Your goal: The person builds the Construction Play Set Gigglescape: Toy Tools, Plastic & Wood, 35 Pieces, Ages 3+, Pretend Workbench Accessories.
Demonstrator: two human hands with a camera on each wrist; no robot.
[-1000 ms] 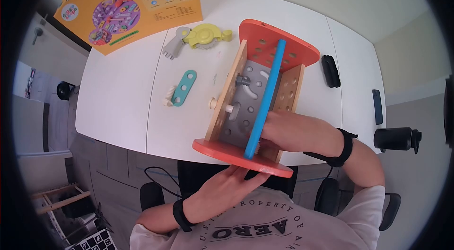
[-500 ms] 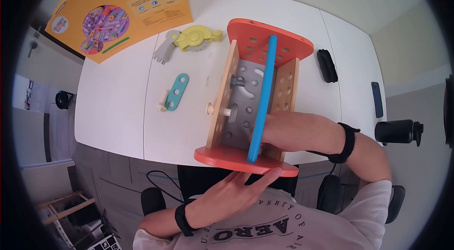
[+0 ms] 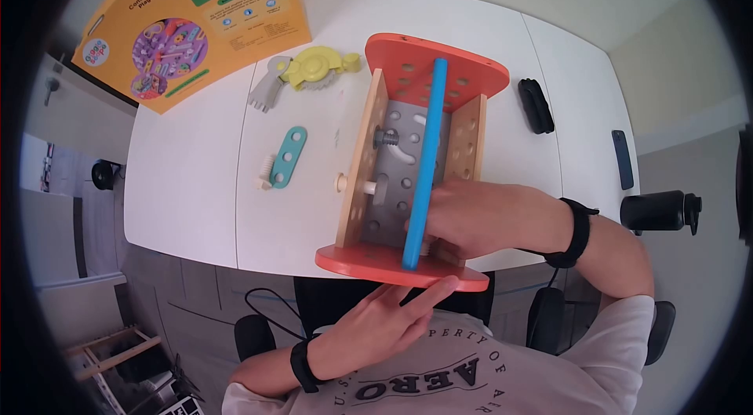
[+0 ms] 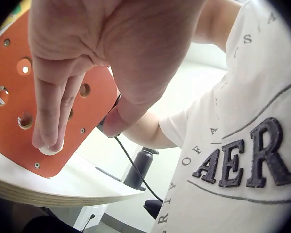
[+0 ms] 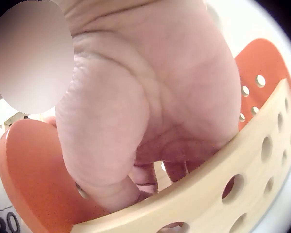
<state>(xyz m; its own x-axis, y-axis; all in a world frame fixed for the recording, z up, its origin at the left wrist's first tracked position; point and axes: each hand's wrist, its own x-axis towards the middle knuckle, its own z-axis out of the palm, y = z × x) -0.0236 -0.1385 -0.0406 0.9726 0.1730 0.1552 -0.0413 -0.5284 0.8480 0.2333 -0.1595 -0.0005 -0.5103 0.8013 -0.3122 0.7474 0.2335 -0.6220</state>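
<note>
A toy toolbox with red ends, wooden sides and a blue bar handle stands on the table. My left hand lies along the outside of the near red end, fingers straight. In the left wrist view, its fingertips press a white piece against that panel, beside several holes. My right hand reaches inside, under the handle. Its fingers curl at the near inner end around a small pale piece, mostly hidden by the hand. In the right wrist view, the wooden side covers the fingertips.
A pale peg and a grey bolt sit in the left wooden side. On the table left lie a teal strip, a cream screw and a yellow-grey toy saw, near an orange box. A black case lies right.
The toolbox and the table things shift slightly left in the head view. My right hand has turned a little inside the toolbox. The left hand stays on the near red end.
</note>
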